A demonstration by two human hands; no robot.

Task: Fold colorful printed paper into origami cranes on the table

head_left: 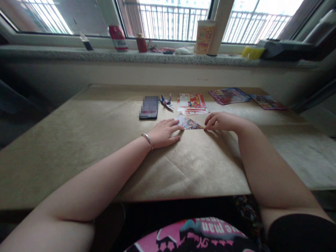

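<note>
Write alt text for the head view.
Left hand rests on the left part of a printed paper triangle on a beige table; right hand is at its right corner. Beyond lie a dark device, a folded-paper figure and printed sheets.

Daylight floods in from the windows (170,21) at twelve o'clock, glaring nearly white. The worktop (78,140) has a muted sheen, with soft shadow below the right hand (217,121) toward four o'clock. Wide-angle distortion stretches the edges; pixelation masks the phone (149,108) near eleven
</note>
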